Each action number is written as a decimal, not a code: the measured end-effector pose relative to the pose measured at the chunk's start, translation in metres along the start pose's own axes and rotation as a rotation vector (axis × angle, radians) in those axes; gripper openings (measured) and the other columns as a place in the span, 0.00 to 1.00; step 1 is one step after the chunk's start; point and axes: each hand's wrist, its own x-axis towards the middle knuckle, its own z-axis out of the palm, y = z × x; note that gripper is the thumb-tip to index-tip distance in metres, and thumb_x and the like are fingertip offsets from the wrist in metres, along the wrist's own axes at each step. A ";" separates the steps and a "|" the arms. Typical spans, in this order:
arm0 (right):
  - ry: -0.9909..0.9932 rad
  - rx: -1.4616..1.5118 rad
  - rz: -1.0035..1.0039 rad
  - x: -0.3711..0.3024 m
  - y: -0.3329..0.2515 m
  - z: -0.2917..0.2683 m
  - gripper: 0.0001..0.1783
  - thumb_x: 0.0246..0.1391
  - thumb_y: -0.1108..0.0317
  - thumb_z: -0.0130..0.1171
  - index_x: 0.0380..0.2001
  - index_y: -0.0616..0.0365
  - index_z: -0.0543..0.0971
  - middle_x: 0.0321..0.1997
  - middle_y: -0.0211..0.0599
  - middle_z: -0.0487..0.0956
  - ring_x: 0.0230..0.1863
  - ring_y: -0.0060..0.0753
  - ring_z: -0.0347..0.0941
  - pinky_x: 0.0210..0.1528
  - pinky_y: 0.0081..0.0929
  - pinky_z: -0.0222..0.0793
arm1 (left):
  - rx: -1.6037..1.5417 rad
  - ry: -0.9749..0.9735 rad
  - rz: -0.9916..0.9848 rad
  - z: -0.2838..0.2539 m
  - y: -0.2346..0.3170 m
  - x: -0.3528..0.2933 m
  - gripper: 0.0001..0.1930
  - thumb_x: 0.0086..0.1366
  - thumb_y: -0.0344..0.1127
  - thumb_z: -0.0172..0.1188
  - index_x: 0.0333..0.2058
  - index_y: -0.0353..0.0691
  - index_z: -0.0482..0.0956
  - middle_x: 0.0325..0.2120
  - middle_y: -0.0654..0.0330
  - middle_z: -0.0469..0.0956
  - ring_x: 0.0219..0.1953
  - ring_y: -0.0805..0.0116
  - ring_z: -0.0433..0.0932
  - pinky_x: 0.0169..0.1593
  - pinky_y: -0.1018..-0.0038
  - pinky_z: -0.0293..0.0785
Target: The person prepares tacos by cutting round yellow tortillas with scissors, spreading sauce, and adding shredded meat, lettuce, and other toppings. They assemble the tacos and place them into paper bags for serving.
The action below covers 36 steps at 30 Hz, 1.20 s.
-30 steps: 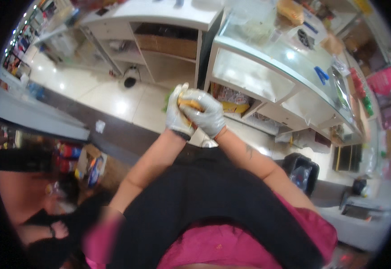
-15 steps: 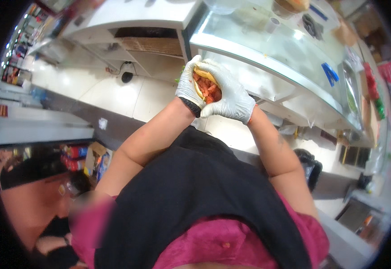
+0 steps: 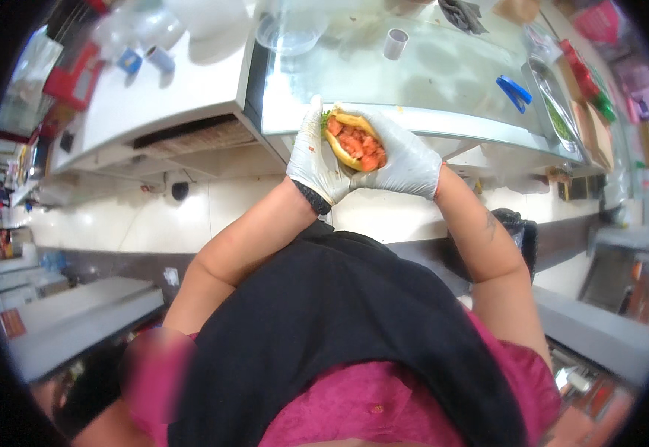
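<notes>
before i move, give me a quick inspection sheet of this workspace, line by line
Surface: glass-topped counter, several items on it
Job's things: filled bun, chunky red filling showing, bit of green at its edge
Clutter: clear tub, pale cylinder, grey cloth, blue object, metal tray with greens
Grip: left hand and right hand, both gloved, cup the bun between them
Cables: nothing clearly seen
Surroundings: white counter at left, pale floor, black bag at right

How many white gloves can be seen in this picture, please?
2: one on the left hand, one on the right hand; both hold the filled bun. Others may be hidden in background clutter.
</notes>
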 end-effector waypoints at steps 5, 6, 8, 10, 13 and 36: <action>0.176 0.207 0.041 0.043 0.014 -0.004 0.47 0.39 0.73 0.73 0.66 0.57 0.66 0.60 0.43 0.74 0.62 0.37 0.72 0.66 0.31 0.66 | 0.017 0.109 0.009 0.008 0.045 0.038 0.26 0.73 0.56 0.49 0.58 0.43 0.69 0.57 0.53 0.73 0.59 0.56 0.74 0.63 0.53 0.72; 0.186 0.165 0.045 0.046 0.016 -0.005 0.47 0.40 0.72 0.72 0.66 0.57 0.66 0.61 0.42 0.74 0.62 0.36 0.72 0.66 0.31 0.66 | 0.001 0.117 -0.009 0.008 0.049 0.043 0.25 0.73 0.55 0.49 0.58 0.43 0.70 0.57 0.53 0.73 0.58 0.56 0.74 0.63 0.54 0.72; 0.211 0.074 0.050 0.052 0.019 -0.006 0.46 0.40 0.72 0.72 0.66 0.57 0.66 0.61 0.41 0.74 0.61 0.34 0.72 0.66 0.31 0.66 | -0.025 0.123 -0.046 0.007 0.054 0.050 0.24 0.73 0.54 0.49 0.57 0.43 0.70 0.56 0.54 0.74 0.58 0.56 0.75 0.63 0.54 0.72; 0.223 0.122 0.102 0.056 0.018 -0.007 0.46 0.41 0.70 0.73 0.66 0.57 0.66 0.62 0.39 0.74 0.62 0.32 0.72 0.67 0.30 0.66 | -0.028 0.070 -0.090 -0.001 0.060 0.057 0.24 0.74 0.55 0.48 0.57 0.43 0.71 0.55 0.54 0.74 0.58 0.56 0.75 0.64 0.53 0.71; 0.252 0.198 0.182 0.063 0.020 -0.035 0.45 0.42 0.70 0.72 0.66 0.57 0.66 0.62 0.37 0.74 0.63 0.30 0.71 0.67 0.29 0.66 | -0.013 0.072 -0.139 0.016 0.067 0.086 0.29 0.73 0.60 0.46 0.61 0.44 0.68 0.59 0.52 0.71 0.59 0.51 0.74 0.63 0.46 0.71; 0.417 1.017 0.115 -0.028 0.130 -0.308 0.44 0.46 0.77 0.67 0.68 0.60 0.63 0.63 0.39 0.73 0.64 0.35 0.70 0.68 0.33 0.64 | 1.333 0.179 0.680 0.164 0.066 0.208 0.15 0.69 0.40 0.61 0.47 0.37 0.77 0.43 0.60 0.79 0.41 0.70 0.78 0.45 0.75 0.73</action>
